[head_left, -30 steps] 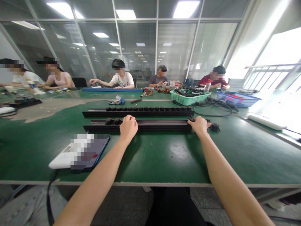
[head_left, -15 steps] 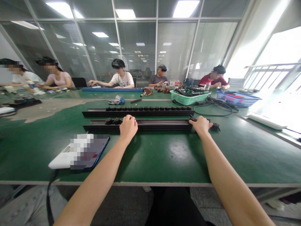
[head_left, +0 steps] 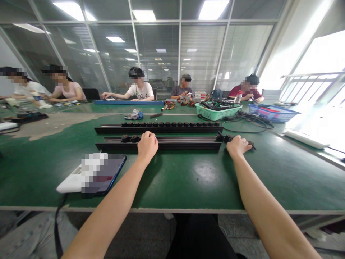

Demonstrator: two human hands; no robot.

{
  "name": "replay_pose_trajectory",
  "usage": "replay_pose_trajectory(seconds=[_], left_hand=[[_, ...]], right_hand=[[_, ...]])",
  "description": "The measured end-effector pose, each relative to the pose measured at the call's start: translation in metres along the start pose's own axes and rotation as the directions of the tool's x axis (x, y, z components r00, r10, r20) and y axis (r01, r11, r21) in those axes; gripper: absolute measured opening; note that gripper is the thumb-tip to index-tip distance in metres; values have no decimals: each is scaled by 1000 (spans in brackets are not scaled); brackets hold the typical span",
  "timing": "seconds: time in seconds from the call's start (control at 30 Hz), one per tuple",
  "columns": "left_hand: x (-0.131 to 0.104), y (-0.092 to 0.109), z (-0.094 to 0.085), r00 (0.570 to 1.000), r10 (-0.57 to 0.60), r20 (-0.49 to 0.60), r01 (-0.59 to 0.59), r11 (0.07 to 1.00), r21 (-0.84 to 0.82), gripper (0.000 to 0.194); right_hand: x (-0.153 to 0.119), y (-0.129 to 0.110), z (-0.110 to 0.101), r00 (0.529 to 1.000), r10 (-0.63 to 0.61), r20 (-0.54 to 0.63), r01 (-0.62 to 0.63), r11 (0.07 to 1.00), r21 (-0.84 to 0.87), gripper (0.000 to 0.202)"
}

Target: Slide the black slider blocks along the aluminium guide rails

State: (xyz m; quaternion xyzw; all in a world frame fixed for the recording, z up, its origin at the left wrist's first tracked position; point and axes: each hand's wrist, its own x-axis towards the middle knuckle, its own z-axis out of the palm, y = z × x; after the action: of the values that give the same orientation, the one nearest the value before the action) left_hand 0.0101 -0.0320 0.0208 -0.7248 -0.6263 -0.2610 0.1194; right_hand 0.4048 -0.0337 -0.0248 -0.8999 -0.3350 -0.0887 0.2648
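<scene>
In front of me lies a long black rail [head_left: 185, 145], with a couple of round black socket-like modules [head_left: 130, 138] seated toward its left part. My left hand [head_left: 147, 147] rests on this rail just right of them, fingers curled over it; its fingertips are hidden behind the knuckles. Beyond the rail's right end, my right hand [head_left: 238, 145] is closed over loose black modules [head_left: 250, 144], its fingers partly hiding what they grip. One more module [head_left: 219, 136] sits at the rail's right end. A second rail [head_left: 159, 130], lined with several such modules, runs parallel behind.
A phone [head_left: 110, 180] and a white device [head_left: 71, 181] lie left of my arm. Farther back are a crumpled glove [head_left: 134, 114], a green basket [head_left: 215, 112] of cables and a blue basket [head_left: 272, 114]. Several people sit around the green table [head_left: 175, 187].
My right hand has moved right, off the rail's end and onto the loose modules; a module now shows at that end. My left hand has stayed in place.
</scene>
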Motion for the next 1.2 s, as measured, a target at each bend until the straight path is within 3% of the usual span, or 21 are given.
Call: replay_pose_trajectory(seconds=[0.13, 0.23, 0.33, 0.43, 0.5, 0.53, 0.6, 0.67, 0.73, 0.8, 0.87, 1.07, 1.2], left_hand=[[0, 0, 0, 1000, -4, 7, 4, 1000, 1, 33], [0, -1, 0, 1000, -4, 4, 4, 1000, -1, 33], [0, -1, 1, 1000, 4, -5, -4, 1000, 1, 32], [-1, 0, 2, 1000, -2, -8, 2, 1000, 6, 29], [-1, -1, 2, 1000, -2, -14, 2, 1000, 11, 29], [0, -2, 3, 1000, 2, -19, -2, 1000, 14, 30], [3, -6, 2, 999, 13, -46, -12, 999, 32, 32], [7, -14, 0, 996, 18, -91, -12, 998, 69, 33], [12, -24, -3, 992, 16, -124, -1, 992, 124, 33], [15, -33, -6, 990, -24, -141, 48, 984, 170, 34], [16, -39, -7, 986, -89, -144, 117, 973, 199, 35], [12, -38, -6, 983, -151, -105, 173, 955, 240, 38], [10, -37, -5, 984, -164, -72, 177, 954, 240, 38]], right_hand=[[-1, -2, -6, 998, 18, -54, -15, 999, 52, 45], [-3, -9, -19, 992, -30, -126, 44, 993, 107, 43], [-17, -27, -33, 967, -177, -183, 206, 966, 158, 42], [-52, -54, -39, 893, -420, -163, 446, 875, 191, 37], [-84, -74, -39, 795, -597, -106, 606, 772, 193, 34], [-101, -83, -38, 711, -700, -66, 697, 690, 195, 32], [-131, -99, -37, 485, -874, 3, 854, 474, 215, 31], [-154, -113, -38, 310, -950, 35, 923, 310, 229, 30], [-167, -127, -39, 240, -969, 56, 940, 247, 236, 29], [-176, -143, -40, 238, -969, 72, 937, 249, 244, 30], [-184, -163, -39, 271, -958, 89, 919, 285, 271, 32], [-215, -219, -30, 407, -896, 179, 828, 444, 341, 35], [-223, -241, -30, 502, -838, 215, 765, 546, 341, 37]])
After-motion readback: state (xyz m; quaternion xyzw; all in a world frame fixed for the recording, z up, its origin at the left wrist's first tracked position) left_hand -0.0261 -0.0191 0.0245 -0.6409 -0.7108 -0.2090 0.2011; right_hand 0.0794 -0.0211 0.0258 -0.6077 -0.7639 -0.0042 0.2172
